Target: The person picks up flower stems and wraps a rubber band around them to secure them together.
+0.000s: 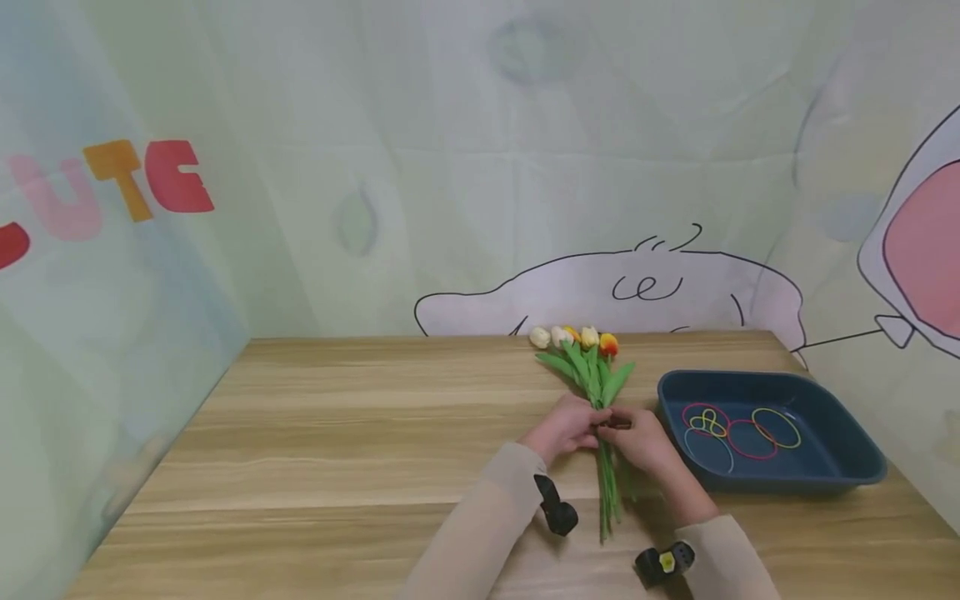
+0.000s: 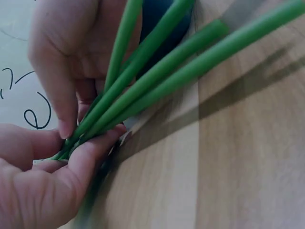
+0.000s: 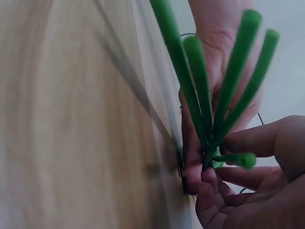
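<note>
A bunch of artificial tulips (image 1: 592, 375), with white, yellow and orange heads and green leaves, points away from me over the wooden table. My left hand (image 1: 567, 427) grips the bunch below the leaves, thumb and fingers round the gathered stems (image 2: 143, 81). From the other side my right hand (image 1: 637, 435) pinches at the same spot, its fingertips meeting those of the left. In the right wrist view the stem ends (image 3: 193, 90) fan out towards the camera, and one short green piece (image 3: 236, 159) sticks out sideways. The fingers partly hide the gathering point.
To the right stands a dark blue tray (image 1: 765, 483), its left side close to my right hand. Several thin coloured rubber bands (image 1: 708, 423) lie in it, some tangled. The wooden table (image 1: 337, 433) extends left, and a printed cloth backdrop (image 1: 375, 167) rises behind its far edge.
</note>
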### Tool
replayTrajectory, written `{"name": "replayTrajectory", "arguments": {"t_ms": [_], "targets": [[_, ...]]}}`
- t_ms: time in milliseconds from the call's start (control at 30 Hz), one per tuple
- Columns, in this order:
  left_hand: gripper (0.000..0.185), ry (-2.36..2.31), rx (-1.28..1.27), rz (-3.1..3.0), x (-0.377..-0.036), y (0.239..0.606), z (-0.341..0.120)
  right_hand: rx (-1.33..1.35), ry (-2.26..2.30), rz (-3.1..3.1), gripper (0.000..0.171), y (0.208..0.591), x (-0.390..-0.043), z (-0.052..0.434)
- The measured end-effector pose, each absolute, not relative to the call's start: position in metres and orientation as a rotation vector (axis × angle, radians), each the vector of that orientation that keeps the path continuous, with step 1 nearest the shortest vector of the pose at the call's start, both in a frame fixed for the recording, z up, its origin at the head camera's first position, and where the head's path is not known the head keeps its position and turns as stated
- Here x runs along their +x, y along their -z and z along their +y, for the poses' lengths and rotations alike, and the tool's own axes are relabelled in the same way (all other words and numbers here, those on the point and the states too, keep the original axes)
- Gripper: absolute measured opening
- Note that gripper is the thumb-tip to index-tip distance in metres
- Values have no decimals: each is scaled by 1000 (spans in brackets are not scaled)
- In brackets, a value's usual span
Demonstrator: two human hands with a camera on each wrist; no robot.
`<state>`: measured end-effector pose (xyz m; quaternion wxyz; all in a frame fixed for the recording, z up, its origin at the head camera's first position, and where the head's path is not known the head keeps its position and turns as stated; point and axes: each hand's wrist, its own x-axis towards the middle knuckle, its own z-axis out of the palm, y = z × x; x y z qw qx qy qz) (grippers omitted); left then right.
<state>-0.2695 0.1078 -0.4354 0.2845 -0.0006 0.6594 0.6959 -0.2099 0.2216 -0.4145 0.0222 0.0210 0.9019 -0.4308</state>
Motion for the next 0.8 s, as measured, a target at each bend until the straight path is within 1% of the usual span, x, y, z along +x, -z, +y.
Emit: {"name": "replayTrajectory", "arguments": {"t_ms": [133, 400, 800], "targets": [[19, -1852, -12, 1743, -271, 436, 105, 52, 1358, 2794, 37, 415, -209, 221], [10, -1824, -50, 1787, -271, 435, 101, 33, 1380, 2802, 40, 417, -208, 217], [8, -1764, 51, 1865, -266, 416, 86, -17, 1383, 2826, 44, 404, -203, 209]]}}
